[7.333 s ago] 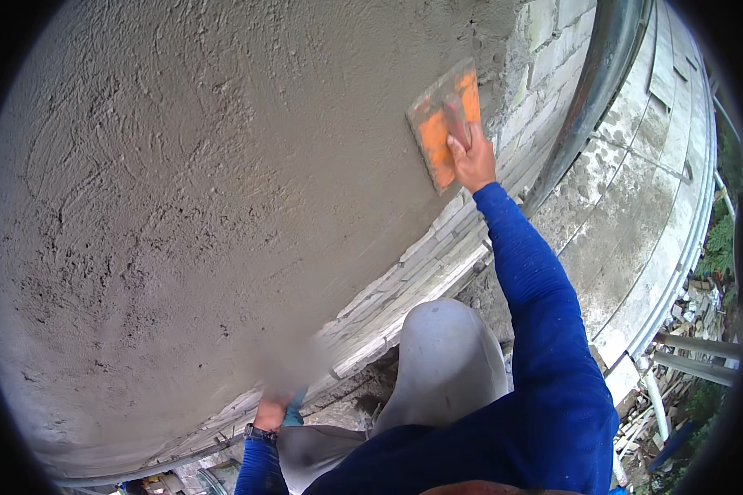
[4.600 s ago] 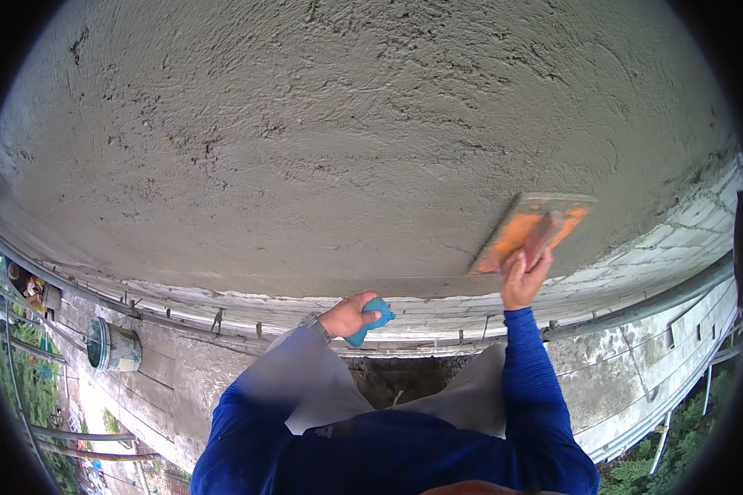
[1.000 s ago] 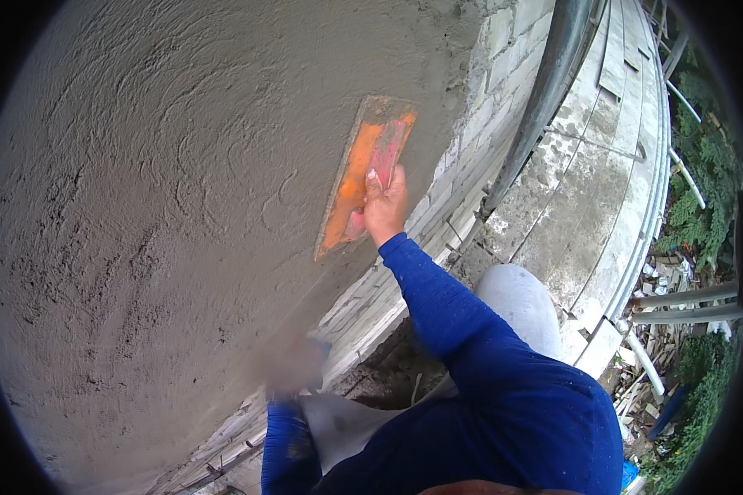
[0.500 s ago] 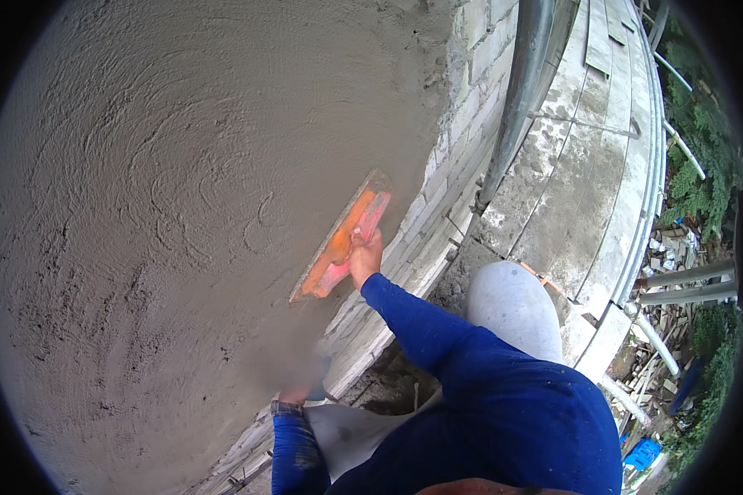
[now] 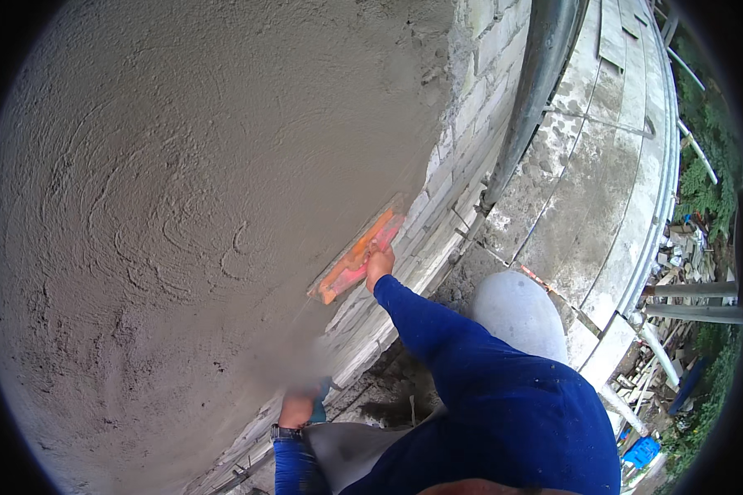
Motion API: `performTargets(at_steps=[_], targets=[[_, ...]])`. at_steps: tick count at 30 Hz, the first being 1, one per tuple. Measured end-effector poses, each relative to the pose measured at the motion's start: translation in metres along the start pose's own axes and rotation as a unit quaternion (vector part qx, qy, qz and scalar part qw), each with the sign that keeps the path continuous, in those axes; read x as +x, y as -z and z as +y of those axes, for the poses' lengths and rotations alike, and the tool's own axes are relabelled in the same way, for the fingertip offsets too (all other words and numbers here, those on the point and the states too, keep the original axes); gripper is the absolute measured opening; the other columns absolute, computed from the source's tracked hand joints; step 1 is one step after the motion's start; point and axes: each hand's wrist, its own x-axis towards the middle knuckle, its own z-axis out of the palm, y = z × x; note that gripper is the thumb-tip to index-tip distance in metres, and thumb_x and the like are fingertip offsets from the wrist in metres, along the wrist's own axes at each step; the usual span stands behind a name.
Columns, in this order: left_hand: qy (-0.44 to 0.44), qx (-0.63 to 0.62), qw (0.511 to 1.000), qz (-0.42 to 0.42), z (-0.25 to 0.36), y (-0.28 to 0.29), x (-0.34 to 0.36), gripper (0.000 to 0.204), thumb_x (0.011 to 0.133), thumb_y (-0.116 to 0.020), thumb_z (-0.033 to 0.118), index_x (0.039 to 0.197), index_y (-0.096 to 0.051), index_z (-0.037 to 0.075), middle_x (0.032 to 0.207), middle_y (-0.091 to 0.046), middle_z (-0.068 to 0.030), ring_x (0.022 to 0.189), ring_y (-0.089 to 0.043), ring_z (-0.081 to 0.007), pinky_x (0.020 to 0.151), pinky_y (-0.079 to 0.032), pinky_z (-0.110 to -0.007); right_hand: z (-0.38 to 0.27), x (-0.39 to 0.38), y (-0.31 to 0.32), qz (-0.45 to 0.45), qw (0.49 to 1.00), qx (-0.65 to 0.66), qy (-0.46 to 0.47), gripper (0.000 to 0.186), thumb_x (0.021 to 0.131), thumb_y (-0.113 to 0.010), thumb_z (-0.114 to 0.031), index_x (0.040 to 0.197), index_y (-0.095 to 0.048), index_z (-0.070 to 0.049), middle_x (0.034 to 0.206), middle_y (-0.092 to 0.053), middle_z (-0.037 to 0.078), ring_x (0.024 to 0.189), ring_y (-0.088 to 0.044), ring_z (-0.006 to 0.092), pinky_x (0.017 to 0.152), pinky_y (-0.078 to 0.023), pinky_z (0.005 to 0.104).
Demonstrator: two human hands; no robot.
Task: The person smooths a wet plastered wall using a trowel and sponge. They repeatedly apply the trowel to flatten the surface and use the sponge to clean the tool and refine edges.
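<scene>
My right hand grips the pinkish-red handle of an orange plastering float, its fingers wrapped round it. The float's long face lies against wet grey plaster on the wall, near the plaster's ragged right edge. Lower down, my left hand, with a dark band at its wrist, is closed beside a teal object that it seems to hold. A blurred patch covers part of that area, so the object's kind is hidden. Both forearms wear blue sleeves.
Bare pale block wall borders the plaster. A metal pole stands close to it. Stained scaffold planks run along the right, with poles, rubble and greenery beyond. My pale-clothed knee is beside the right arm.
The float and my right hand have shifted down and to the right across the plaster, toward the block edge. My left wrist sits slightly lower, and more of that hand shows.
</scene>
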Motion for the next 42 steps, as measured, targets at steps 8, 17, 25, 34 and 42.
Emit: performTargets(at_steps=[8, 17, 25, 34, 42], targets=[[-0.017, 0.018, 1.000, 0.012, -0.018, -0.015, -0.022, 0.018, 0.096, -0.065, 0.007, 0.112, -0.062, 0.000, 0.097, -0.070, -0.0035, 0.089, -0.063, -0.0122, 0.082, -0.050, -0.027, -0.119, 0.071, -0.005, -0.027, 0.991, -0.025, 0.126, 0.015, 0.102, -0.060, -0.017, 0.103, -0.057, -0.002, 0.071, -0.057, 0.003, 0.057, -0.052, 0.0155, 0.055, -0.044, 0.0348], [0.039, -0.021, 0.999, 0.006, -0.010, -0.015, -0.019, 0.017, 0.096, -0.062, 0.000, 0.113, -0.062, -0.001, 0.103, -0.071, -0.0064, 0.093, -0.064, -0.0136, 0.086, -0.051, -0.028, 0.071, 0.001, 0.023, -0.010, 0.995, 0.018, -0.099, 0.019, 0.104, -0.059, -0.019, 0.115, -0.052, -0.005, 0.078, -0.060, 0.004, 0.060, -0.054, 0.0155, 0.061, -0.048, 0.0372], [0.060, -0.028, 0.998, -0.004, 0.039, -0.023, -0.030, 0.019, 0.095, -0.065, 0.008, 0.111, -0.061, -0.001, 0.098, -0.070, -0.0065, 0.090, -0.064, -0.0150, 0.085, -0.050, -0.029, -0.081, 0.075, -0.009, 0.071, 0.947, -0.100, 0.298, 0.014, 0.102, -0.061, -0.014, 0.106, -0.060, 0.000, 0.087, -0.065, 0.007, 0.075, -0.061, 0.0158, 0.071, -0.050, 0.0313], [0.054, -0.038, 0.997, -0.026, -0.008, -0.016, -0.008, 0.018, 0.098, -0.060, 0.002, 0.116, -0.060, -0.002, 0.104, -0.071, -0.0063, 0.096, -0.066, -0.0139, 0.088, -0.052, -0.028, 0.052, 0.017, 0.028, -0.043, 0.998, -0.049, 0.022, 0.023, 0.103, -0.059, -0.017, 0.115, -0.056, 0.003, 0.095, -0.066, 0.013, 0.069, -0.063, 0.0185, 0.065, -0.051, 0.0342], [0.042, 0.007, 0.999, -0.019, -0.018, -0.026, -0.017, 0.027, 0.096, -0.067, 0.013, 0.117, -0.061, -0.003, 0.103, -0.071, -0.0071, 0.095, -0.065, -0.0151, 0.086, -0.052, -0.030, -0.124, 0.073, -0.011, -0.005, 0.970, -0.104, 0.221, 0.026, 0.100, -0.062, -0.017, 0.110, -0.060, 0.006, 0.094, -0.068, 0.017, 0.082, -0.066, 0.0282, 0.077, -0.052, 0.0392]])
